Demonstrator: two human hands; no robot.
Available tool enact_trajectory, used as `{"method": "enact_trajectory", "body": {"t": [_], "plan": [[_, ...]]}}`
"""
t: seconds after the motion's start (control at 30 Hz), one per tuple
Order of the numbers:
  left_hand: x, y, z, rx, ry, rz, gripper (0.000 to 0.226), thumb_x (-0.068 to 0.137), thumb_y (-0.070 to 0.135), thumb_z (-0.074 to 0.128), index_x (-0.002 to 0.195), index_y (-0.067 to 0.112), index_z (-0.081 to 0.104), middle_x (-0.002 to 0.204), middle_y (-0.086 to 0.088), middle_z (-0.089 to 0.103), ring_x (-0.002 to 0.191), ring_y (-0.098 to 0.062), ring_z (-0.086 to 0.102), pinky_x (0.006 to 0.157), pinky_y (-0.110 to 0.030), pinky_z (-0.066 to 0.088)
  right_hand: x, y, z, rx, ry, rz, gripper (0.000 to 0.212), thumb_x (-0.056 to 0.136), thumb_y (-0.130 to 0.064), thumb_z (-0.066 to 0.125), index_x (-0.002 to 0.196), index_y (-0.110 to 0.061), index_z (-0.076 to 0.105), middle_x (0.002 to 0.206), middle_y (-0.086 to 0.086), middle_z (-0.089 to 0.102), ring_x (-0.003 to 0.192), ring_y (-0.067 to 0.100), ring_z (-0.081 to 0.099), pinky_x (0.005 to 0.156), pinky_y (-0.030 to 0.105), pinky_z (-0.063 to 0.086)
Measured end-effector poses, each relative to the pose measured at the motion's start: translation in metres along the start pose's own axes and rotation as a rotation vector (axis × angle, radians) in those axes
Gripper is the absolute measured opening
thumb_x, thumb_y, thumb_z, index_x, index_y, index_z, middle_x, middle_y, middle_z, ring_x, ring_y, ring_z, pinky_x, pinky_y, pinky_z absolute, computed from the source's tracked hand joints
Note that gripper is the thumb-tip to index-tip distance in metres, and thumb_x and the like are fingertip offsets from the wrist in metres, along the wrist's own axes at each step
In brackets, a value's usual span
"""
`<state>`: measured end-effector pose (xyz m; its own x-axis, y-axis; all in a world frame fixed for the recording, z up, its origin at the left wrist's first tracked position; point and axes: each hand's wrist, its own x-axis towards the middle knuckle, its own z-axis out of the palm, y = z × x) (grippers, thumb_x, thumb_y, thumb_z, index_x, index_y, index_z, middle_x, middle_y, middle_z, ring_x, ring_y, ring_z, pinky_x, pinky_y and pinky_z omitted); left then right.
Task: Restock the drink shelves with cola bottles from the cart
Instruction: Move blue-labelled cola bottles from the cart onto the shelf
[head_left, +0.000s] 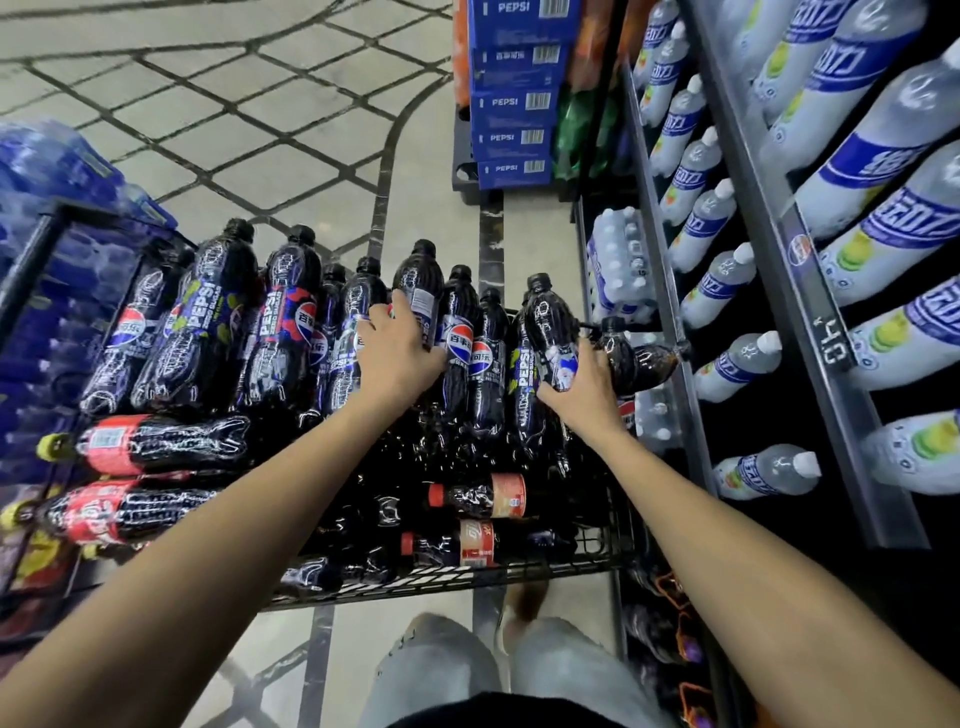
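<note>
A black wire cart (467, 577) in front of me is packed with dark cola bottles. Several stand upright at its far side, and red-labelled ones (156, 441) lie flat nearer me. My left hand (397, 353) grips an upright cola bottle (421, 291) in the middle of the row. Further right, my right hand (576, 382) is closed around another upright cola bottle (545, 322) at the cart's right edge. The drink shelves (810, 291) rise on my right, filled with pale bottles carrying blue labels.
Stacked blue Pepsi cartons (511, 104) sit on the floor ahead by the shelf end. Wrapped packs of small water bottles (618, 265) fill the lowest shelf. A blue wrapped bottle pack (57, 166) stands left of the cart. My legs are below, on a tiled floor.
</note>
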<state>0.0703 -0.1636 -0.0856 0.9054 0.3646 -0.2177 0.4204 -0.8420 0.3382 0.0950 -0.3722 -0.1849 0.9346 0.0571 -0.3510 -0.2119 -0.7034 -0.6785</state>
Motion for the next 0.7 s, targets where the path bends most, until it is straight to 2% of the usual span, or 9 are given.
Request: {"method": "enact_trajectory", "body": {"t": [0.13, 0.23, 0.37, 0.5, 0.57, 0.7], "plan": [[-0.004, 0.0, -0.001, -0.015, 0.002, 0.01, 0.082, 0.088, 0.027, 0.062, 0.149, 0.001, 0.014, 0.142, -0.026, 0.03, 0.13, -0.043, 0.027, 0.099, -0.05, 0.036, 0.0, 0.0, -0.001, 0.003, 0.01, -0.008, 0.096, 0.081, -0.033, 0.072, 0.154, -0.017, 0.011, 0.158, 0.012, 0.016, 0.142, 0.03, 0.025, 0.112, 0.044, 0.029], [-0.008, 0.001, -0.004, -0.061, 0.014, 0.034, 0.081, 0.086, 0.025, 0.062, 0.149, 0.002, 0.016, 0.141, -0.026, 0.03, 0.129, -0.043, 0.028, 0.101, -0.049, 0.034, -0.002, -0.01, -0.005, 0.017, 0.038, -0.03, 0.094, 0.079, -0.034, 0.073, 0.152, -0.016, 0.016, 0.153, 0.009, 0.024, 0.137, 0.028, 0.033, 0.108, 0.041, 0.033], [-0.015, 0.001, -0.009, -0.105, 0.009, 0.078, 0.079, 0.086, 0.025, 0.062, 0.147, 0.002, 0.019, 0.139, -0.026, 0.032, 0.128, -0.042, 0.03, 0.103, -0.048, 0.031, -0.011, -0.024, -0.009, 0.021, 0.059, -0.043, 0.093, 0.078, -0.035, 0.073, 0.151, -0.014, 0.018, 0.15, 0.01, 0.028, 0.133, 0.028, 0.038, 0.106, 0.041, 0.036], [-0.023, -0.006, -0.012, -0.157, 0.0, 0.129, 0.078, 0.084, 0.025, 0.064, 0.146, 0.0, 0.023, 0.135, -0.027, 0.036, 0.126, -0.041, 0.032, 0.105, -0.047, 0.031, -0.026, -0.036, -0.008, 0.04, 0.089, -0.038, 0.094, 0.078, -0.035, 0.072, 0.152, -0.015, 0.017, 0.153, 0.009, 0.026, 0.136, 0.028, 0.034, 0.111, 0.046, 0.035], [-0.028, -0.012, -0.013, -0.192, -0.013, 0.164, 0.08, 0.083, 0.025, 0.064, 0.147, 0.0, 0.022, 0.135, -0.027, 0.037, 0.127, -0.043, 0.033, 0.107, -0.048, 0.032, -0.038, -0.042, -0.007, 0.065, 0.11, -0.044, 0.094, 0.078, -0.035, 0.072, 0.152, -0.014, 0.017, 0.153, 0.008, 0.026, 0.137, 0.027, 0.033, 0.111, 0.043, 0.033], [-0.041, -0.026, -0.015, -0.308, -0.072, 0.228, 0.078, 0.082, 0.024, 0.065, 0.146, 0.003, 0.027, 0.134, -0.021, 0.043, 0.125, -0.034, 0.037, 0.109, -0.044, 0.033, -0.07, -0.055, -0.002, 0.172, 0.187, -0.034, 0.086, 0.075, -0.032, 0.073, 0.146, -0.013, 0.028, 0.142, 0.009, 0.041, 0.127, 0.026, 0.044, 0.107, 0.045, 0.04]]}}
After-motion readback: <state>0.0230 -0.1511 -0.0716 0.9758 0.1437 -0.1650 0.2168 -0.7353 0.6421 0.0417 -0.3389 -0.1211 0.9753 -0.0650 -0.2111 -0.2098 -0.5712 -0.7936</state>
